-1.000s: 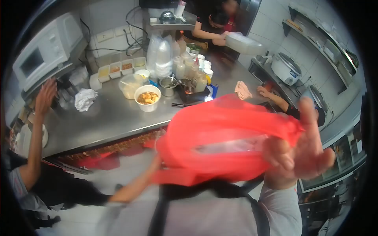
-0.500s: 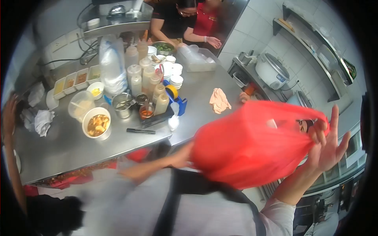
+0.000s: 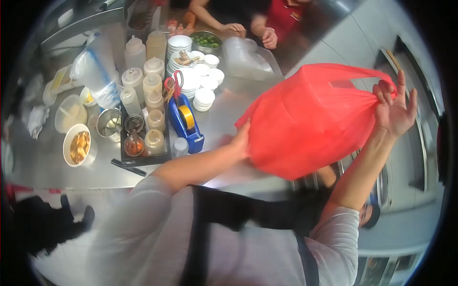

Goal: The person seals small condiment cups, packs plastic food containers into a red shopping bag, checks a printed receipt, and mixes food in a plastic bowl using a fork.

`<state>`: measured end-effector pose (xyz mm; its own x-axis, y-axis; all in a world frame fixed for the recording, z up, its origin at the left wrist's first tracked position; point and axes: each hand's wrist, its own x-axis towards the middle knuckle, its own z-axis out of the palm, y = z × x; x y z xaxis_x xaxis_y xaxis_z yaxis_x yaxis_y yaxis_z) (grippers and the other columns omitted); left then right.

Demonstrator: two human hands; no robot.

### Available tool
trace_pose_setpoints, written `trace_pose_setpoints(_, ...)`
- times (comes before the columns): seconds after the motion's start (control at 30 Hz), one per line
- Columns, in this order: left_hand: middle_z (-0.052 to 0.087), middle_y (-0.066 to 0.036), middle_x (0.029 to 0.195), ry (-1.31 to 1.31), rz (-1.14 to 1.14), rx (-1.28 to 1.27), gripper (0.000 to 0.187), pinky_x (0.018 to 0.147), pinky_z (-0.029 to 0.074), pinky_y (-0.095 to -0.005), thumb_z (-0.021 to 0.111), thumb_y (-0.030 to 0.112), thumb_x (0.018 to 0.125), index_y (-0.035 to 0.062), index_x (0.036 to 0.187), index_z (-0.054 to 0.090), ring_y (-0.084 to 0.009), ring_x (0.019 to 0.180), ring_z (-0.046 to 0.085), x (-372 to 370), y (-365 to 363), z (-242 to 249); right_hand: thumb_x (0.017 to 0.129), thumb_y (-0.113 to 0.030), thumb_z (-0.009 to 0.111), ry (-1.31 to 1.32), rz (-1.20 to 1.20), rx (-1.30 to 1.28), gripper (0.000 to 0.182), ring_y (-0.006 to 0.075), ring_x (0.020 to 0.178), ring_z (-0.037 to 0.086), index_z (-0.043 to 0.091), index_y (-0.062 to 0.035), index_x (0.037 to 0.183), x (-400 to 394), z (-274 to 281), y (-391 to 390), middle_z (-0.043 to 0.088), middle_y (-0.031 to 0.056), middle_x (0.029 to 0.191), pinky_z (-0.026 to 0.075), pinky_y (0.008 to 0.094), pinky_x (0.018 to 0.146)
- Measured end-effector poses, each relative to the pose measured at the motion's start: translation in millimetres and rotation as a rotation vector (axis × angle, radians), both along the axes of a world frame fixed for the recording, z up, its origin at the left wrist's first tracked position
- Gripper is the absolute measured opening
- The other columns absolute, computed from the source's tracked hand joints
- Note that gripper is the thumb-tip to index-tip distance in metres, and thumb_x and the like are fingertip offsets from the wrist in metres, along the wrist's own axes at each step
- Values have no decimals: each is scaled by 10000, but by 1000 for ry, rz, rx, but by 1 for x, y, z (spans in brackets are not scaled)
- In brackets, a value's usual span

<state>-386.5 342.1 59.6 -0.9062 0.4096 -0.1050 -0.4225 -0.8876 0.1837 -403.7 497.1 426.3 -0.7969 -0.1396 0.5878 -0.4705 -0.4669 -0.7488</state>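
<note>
A full, bulging red carrier bag (image 3: 305,124) hangs tilted in front of me, over the right part of the steel counter. My right hand (image 3: 395,112) grips its gathered handles, some fingers curled around them and others stretched upward. Against the bag's lower left side rests my left hand (image 3: 242,142), holding it there; the fingers are partly hidden by the bag. What the bag contains cannot be seen. Just left of my left hand stands a blue tape dispenser (image 3: 187,125) with yellow tape.
Squeeze bottles (image 3: 152,83) crowd a black tray (image 3: 145,159) on the counter (image 3: 112,178). White bowls (image 3: 190,78) and green limes (image 3: 205,40) stand behind. A food tub (image 3: 80,145) is at left. Across the counter, co-workers' hands (image 3: 269,37) show. Another person's head (image 3: 369,215) appears lower right.
My view has turned and come nearer the bottles. The bag has risen, and my left hand has shifted up and right with it. Both hands have stayed on the bag.
</note>
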Motion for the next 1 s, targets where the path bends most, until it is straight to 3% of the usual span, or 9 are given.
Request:
trace_pose_setpoints(0.1,322,-97,1454,123,163,72,822,1091,264,-482,325,713,845,125,1418,301,-278,1326,330,-73,6,20,860,-353,532,52,541,72,519,157,595,382,476,36,1200,-112,-23,15,496,133,755,313,281,598)
trace_pose_setpoints(0.3,171,-54,1520,35,491,-230,871,1086,204,-532,308,758,814,200,1465,155,-295,1394,153,-201,26,35,849,-364,512,-147,1,-117,537,177,584,408,472,21,1221,-213,-63,-21,545,142,775,357,309,605)
trace_pose_setpoints(0.33,112,-41,1532,-2,542,-321,859,1083,186,-543,303,757,817,231,1469,113,-293,1403,94,-205,21,49,852,-371,492,-152,64,-93,547,189,632,441,466,26,1229,-243,-67,-11,542,139,788,387,347,663)
trace_pose_setpoints(0.37,52,-27,1544,-43,580,-409,849,1079,168,-553,297,756,819,263,1472,71,-291,1413,34,-204,17,72,860,-358,495,1,742,-5,542,191,642,444,459,37,1230,-335,-81,37,511,116,746,393,360,707)
trace_pose_setpoints(0.4,31,-25,1545,-18,590,-442,841,1083,173,-542,293,756,819,276,1471,62,-280,1414,23,-211,15,78,872,-342,498,-140,190,-89,509,173,623,411,480,43,1205,-298,-76,5,465,88,688,380,347,711)
trace_pose_setpoints(0.53,13,-34,1546,33,525,-518,836,1085,189,-530,333,725,836,248,1473,76,-263,1414,29,-212,10,69,909,-296,500,-81,685,14,419,144,626,390,523,39,1161,-388,-95,27,442,70,692,366,308,709)
trace_pose_setpoints(0.7,230,-115,1479,340,304,-787,686,1073,272,-445,448,547,907,148,1430,255,-270,1355,244,-90,-12,84,917,-282,544,-150,577,240,475,140,822,481,448,-2,1288,-396,-99,23,516,65,921,395,262,786)
trace_pose_setpoints(0.73,282,-128,1456,426,237,-827,648,1068,290,-424,467,509,918,133,1416,294,-271,1335,295,-58,-20,96,904,-279,567,-184,477,250,521,187,1072,483,411,-25,1331,-365,-96,16,521,90,1135,374,333,964)
trace_pose_setpoints(1.0,468,-84,1334,404,550,-878,500,987,384,-336,548,294,927,87,1359,405,-186,1201,460,169,-78,101,899,-253,568,-212,-27,316,584,275,1278,367,317,-55,1388,-267,-145,35,405,170,1364,259,413,1064)
